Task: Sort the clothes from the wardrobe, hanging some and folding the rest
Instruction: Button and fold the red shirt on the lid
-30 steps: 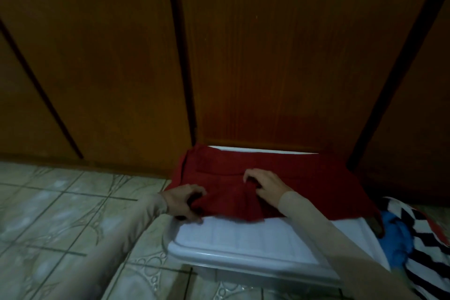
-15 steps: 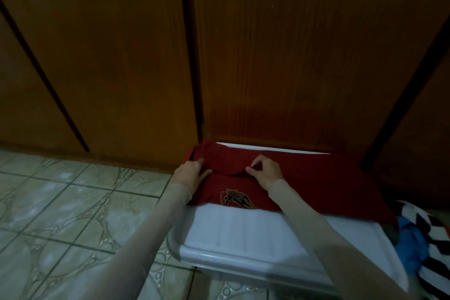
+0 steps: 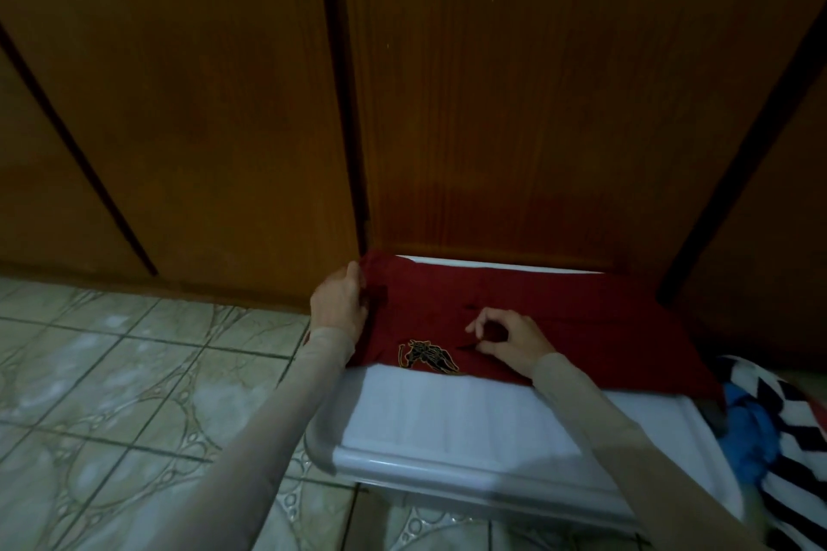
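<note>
fingers [image 3: 481,320] of the right hand [image 3: 508,340] are curled, thumb and forefinger forming a ring that pinches a small fold of the red shirt [image 3: 559,327] near its middle. left hand [image 3: 338,304] lies along the shirt's left edge, thumb on top and the other fingers wrapped round the edge, gripping the fabric. both forearms are in beige sleeves [image 3: 277,429].

shirt lies flat and folded on the white lid [image 3: 447,421] of a plastic bin, covering the lid's far part; the near part of the lid is bare. a dark emblem with gold outline [image 3: 427,356] faces up at the shirt's near edge, between the two hands and just beside the right wrist. the shirt's far edge reaches almost to the wardrobe doors [image 3: 492,103], where a thin strip of white lid shows.

bin stands on the tiled floor [image 3: 112,371], touching or nearly touching the brown wooden doors; which one cannot be told. to the right of the bin lies a pile of clothes: a blue piece [image 3: 752,438] and a black-and-white zigzag piece [image 3: 787,438], both partly cut off by the frame edge.
</note>
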